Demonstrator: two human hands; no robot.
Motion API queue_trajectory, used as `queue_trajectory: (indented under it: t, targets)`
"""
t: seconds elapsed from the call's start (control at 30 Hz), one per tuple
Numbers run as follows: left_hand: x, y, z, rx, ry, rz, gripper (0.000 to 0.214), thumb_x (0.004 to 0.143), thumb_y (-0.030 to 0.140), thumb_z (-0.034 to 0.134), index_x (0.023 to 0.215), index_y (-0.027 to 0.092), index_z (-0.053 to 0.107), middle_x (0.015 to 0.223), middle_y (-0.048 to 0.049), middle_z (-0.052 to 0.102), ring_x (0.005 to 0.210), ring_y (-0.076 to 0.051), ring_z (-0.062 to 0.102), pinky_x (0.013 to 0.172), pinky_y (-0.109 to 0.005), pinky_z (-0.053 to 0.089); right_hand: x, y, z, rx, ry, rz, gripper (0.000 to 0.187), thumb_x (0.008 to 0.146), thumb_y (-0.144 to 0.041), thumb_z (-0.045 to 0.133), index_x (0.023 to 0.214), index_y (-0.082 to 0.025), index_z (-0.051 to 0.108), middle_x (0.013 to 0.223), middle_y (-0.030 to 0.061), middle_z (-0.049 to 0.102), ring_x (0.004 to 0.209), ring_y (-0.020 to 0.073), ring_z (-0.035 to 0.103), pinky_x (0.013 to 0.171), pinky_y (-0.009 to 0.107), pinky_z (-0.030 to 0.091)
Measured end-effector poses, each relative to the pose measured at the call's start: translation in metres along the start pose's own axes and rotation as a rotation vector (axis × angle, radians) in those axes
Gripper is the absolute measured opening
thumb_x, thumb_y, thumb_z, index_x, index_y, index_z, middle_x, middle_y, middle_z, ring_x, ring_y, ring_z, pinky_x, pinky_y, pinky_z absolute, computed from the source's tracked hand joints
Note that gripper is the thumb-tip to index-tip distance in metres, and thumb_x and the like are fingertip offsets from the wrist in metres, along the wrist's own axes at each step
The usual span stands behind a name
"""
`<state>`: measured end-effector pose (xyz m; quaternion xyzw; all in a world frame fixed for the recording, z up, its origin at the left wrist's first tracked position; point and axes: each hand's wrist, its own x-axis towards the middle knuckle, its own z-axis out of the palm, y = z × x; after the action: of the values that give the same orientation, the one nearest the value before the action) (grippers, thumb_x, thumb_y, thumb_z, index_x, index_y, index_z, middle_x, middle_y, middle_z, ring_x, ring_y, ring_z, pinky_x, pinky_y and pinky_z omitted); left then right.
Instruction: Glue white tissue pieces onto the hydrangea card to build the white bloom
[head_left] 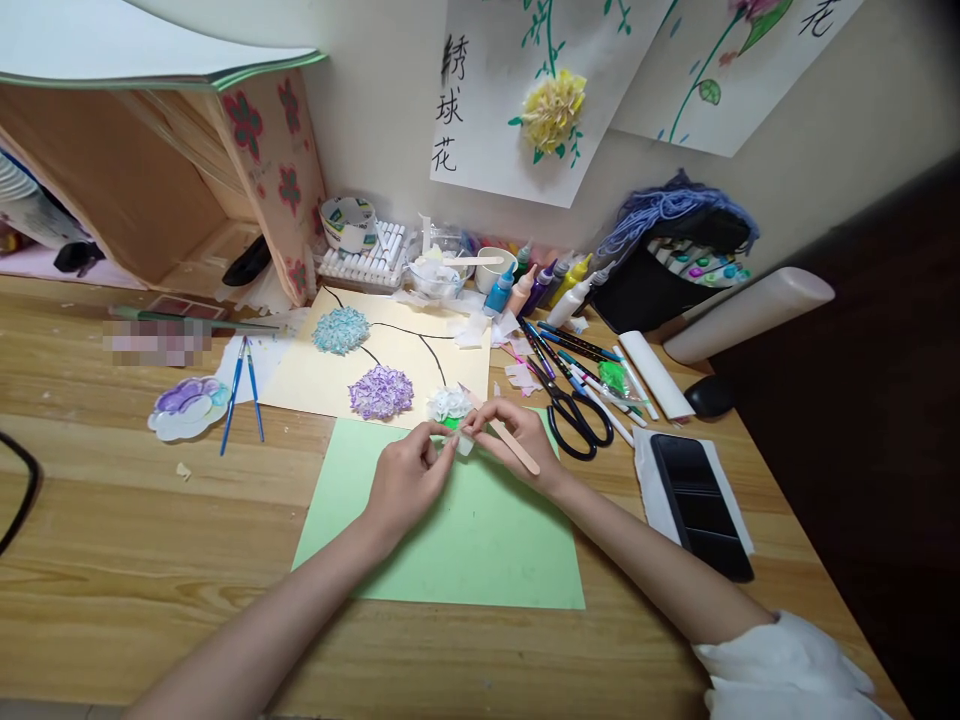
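Note:
Over the green sheet [450, 540], my left hand [405, 475] pinches a small piece of white paper [465, 445] between thumb and finger. My right hand [521, 435] meets it there, its fingertips closed on the same piece. A wooden craft stick [519, 448] is also tucked in the right hand, slanting down to the right. Just beyond the fingertips is a white paper flower [450, 402] with some green under it. Purple [381, 391] and blue paper flowers [341, 330] sit on the cream sheet [300, 385], joined by drawn dark stems.
Black-handled scissors [577, 415] and several pens lie right of the sheets. Paint bottles [525, 290] and a bowl of paper scraps [436, 270] stand behind. Two blue brushes [234, 395] and a cloud-shaped palette [187, 408] are at left. A black tray [701, 505] lies at right.

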<state>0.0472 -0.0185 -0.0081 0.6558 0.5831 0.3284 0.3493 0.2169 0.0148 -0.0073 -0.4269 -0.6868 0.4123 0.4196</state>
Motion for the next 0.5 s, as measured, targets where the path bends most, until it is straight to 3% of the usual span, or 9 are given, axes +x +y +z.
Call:
queue_trajectory:
  t: [0.1, 0.3, 0.5]
  targets:
    - [0.001, -0.001, 0.002, 0.04, -0.013, 0.005, 0.022, 0.086, 0.034, 0.045, 0.084, 0.019, 0.06, 0.048, 0.0074, 0.039, 0.046, -0.009, 0.04, 0.051, -0.021, 0.029, -0.001, 0.0, -0.003, -0.091, 0.02, -0.039, 0.014, 0.079, -0.033, 0.062, 0.079, -0.02, 0.06, 0.08, 0.0032, 0.066, 0.076, 0.0169, 0.063, 0.071, 0.029, 0.048]
    - [0.0, -0.002, 0.003, 0.113, -0.045, 0.015, 0.019, 0.085, 0.031, 0.047, 0.08, 0.019, 0.061, 0.049, 0.007, 0.04, 0.047, -0.009, 0.04, 0.052, -0.022, 0.027, -0.006, 0.012, -0.015, -0.111, -0.018, -0.157, 0.049, 0.096, -0.038, 0.023, 0.071, -0.02, 0.062, 0.057, 0.0008, 0.054, 0.06, 0.0144, 0.053, 0.065, 0.03, 0.042]
    - [-0.001, -0.004, 0.003, 0.145, -0.048, 0.021, 0.018, 0.085, 0.03, 0.047, 0.08, 0.018, 0.061, 0.05, 0.0067, 0.042, 0.047, -0.008, 0.041, 0.052, -0.021, 0.027, -0.006, 0.018, -0.012, -0.184, -0.081, -0.198, 0.045, 0.097, -0.033, 0.025, 0.071, -0.02, 0.058, 0.058, 0.001, 0.053, 0.059, 0.0138, 0.049, 0.064, 0.03, 0.039]
